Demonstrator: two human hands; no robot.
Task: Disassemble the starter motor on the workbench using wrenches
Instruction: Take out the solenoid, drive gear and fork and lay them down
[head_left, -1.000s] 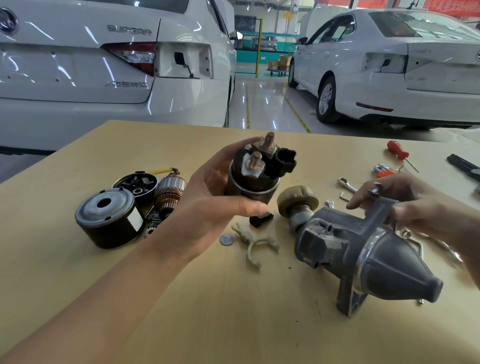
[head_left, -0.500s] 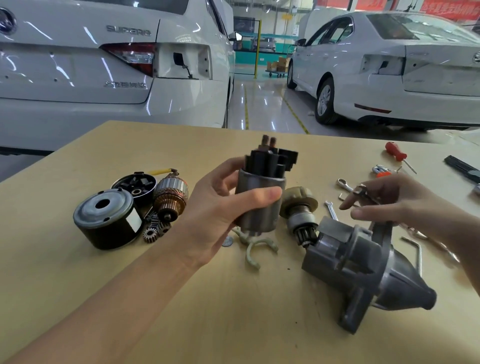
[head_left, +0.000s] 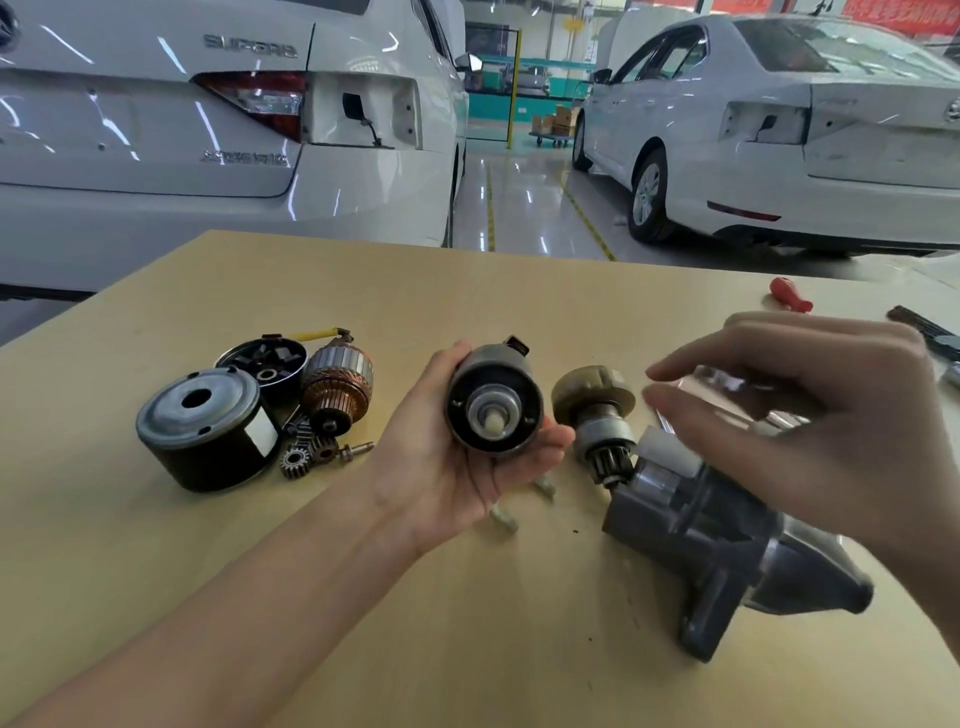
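My left hand (head_left: 441, 483) grips the starter's solenoid (head_left: 493, 397) above the workbench (head_left: 363, 649), its round plunger end turned toward me. My right hand (head_left: 831, 415) hovers just right of it, blurred, with finger and thumb pinching a small shiny metal tool (head_left: 727, 384). Under that hand the grey nose housing (head_left: 727, 545) lies on its side. The pinion drive (head_left: 597, 410) stands between the housing and the solenoid.
Left of my hand lie the black motor casing (head_left: 202, 431), brush end cap (head_left: 265, 361), copper armature (head_left: 337, 384) and small gears (head_left: 296, 460). A red screwdriver (head_left: 789, 295) lies at the far right. Two white cars stand beyond the bench.
My left hand has tipped the solenoid from upright so its plunger end faces me. My right hand has risen off the housing and swung left toward the solenoid.
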